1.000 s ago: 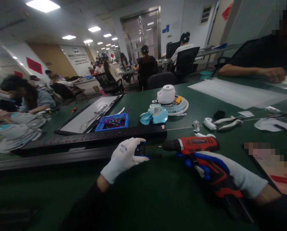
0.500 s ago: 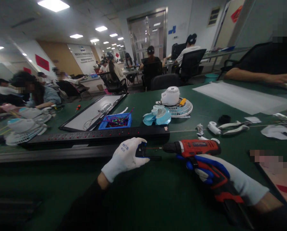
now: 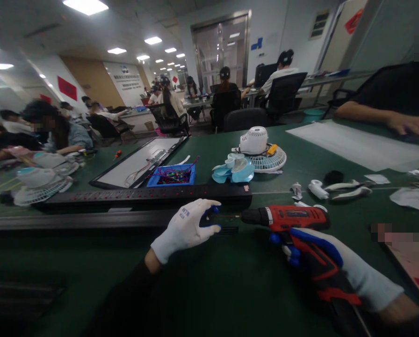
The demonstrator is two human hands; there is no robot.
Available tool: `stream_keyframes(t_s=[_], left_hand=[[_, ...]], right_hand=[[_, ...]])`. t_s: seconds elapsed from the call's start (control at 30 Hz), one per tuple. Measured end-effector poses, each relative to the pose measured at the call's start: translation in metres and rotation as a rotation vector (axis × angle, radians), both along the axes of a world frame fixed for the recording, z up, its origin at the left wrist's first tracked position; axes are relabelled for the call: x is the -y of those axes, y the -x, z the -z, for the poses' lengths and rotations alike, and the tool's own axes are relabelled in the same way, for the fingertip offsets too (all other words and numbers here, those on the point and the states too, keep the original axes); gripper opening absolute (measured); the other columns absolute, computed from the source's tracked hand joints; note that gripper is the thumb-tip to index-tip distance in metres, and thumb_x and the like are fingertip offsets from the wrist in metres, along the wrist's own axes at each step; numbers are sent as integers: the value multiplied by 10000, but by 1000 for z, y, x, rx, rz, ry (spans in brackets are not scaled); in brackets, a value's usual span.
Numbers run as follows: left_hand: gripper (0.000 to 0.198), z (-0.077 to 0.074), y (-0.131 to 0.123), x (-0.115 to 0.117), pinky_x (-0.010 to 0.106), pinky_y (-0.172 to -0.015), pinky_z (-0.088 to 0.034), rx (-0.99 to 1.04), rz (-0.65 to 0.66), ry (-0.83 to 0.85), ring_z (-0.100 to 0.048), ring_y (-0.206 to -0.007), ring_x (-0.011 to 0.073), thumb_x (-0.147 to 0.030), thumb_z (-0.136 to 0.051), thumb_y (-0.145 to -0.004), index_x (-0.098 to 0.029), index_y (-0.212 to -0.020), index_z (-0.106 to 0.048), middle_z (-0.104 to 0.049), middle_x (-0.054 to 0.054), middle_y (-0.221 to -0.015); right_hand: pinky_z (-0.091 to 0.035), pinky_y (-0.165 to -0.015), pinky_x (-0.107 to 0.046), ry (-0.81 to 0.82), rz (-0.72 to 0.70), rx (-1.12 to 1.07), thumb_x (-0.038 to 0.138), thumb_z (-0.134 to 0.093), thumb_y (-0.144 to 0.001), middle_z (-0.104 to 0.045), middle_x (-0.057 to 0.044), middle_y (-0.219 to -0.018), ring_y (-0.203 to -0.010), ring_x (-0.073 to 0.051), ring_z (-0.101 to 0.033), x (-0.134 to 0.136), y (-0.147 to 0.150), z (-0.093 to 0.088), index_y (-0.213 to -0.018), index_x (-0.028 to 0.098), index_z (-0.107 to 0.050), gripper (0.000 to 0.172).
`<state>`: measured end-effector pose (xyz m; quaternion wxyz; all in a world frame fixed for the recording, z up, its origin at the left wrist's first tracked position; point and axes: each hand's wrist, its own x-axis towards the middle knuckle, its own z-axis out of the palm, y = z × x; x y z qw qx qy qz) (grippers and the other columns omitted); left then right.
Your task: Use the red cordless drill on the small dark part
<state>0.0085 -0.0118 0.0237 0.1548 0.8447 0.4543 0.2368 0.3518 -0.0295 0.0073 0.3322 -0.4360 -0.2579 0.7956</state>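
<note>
My right hand point(image 3: 318, 252), in a white glove with blue palm, is closed around the handle of a red and black cordless drill point(image 3: 297, 218). The drill's long thin bit points left, its tip between the fingers of my left hand. My left hand point(image 3: 188, 227), gloved alike, curls its thumb and fingers around the right end of a long black bar point(image 3: 90, 223) lying on the table. That end is mostly hidden by the glove, and I cannot tell exactly where the bit touches.
Behind the bar lies a black power strip point(image 3: 132, 196). Beyond are a blue tray point(image 3: 151, 180) of wires, light-blue fan blades point(image 3: 232, 171), a white fan housing point(image 3: 254, 140) and a framed panel point(image 3: 135, 161). Pliers point(image 3: 350, 191) lie right. A person's arm point(image 3: 371, 114) rests on the table's far right.
The view has shifted slightly, so most things appear a little further right. Both hands keep their holds on the drill and the bar's end.
</note>
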Motion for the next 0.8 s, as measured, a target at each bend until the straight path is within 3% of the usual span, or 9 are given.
stream_keyframes(t_s=[0.1,0.27,0.53,0.8], left_hand=[[531,-2,0,1,406,-964,-533,-3,16,-22,-658,-1084,245,-372,-711,-888,-275,-1377,-527,-663,59,-1217],[597,1,0,-2,407,-948,-536,-49,15,-57,-654,-1075,262,-474,-768,-839,-267,-1352,-544,-657,66,-1202],[570,0,-2,0,430,-989,-518,-93,1,-57,-640,-1118,266,-424,-748,-871,-275,-1373,-523,-644,66,-1231],[592,1,-2,2,446,-1012,-505,-85,3,-63,-636,-1130,272,-436,-745,-874,-270,-1391,-510,-644,72,-1231]], right_hand=[[-648,-656,-267,38,58,-40,222,-672,-900,-820,-104,-863,-700,-186,-755,1,0,4,-937,178,-799,140],[-576,-517,-200,161,-25,-169,276,-666,-889,-742,-101,-649,-547,-151,-691,0,-2,10,-861,131,-798,198],[-543,-512,-179,223,-90,-396,320,-735,-855,-676,-60,-625,-523,-118,-650,-2,-5,19,-998,50,-774,309],[-507,-449,-172,238,-72,-377,295,-808,-788,-600,-10,-521,-436,-98,-575,-5,-2,17,-913,43,-765,284]])
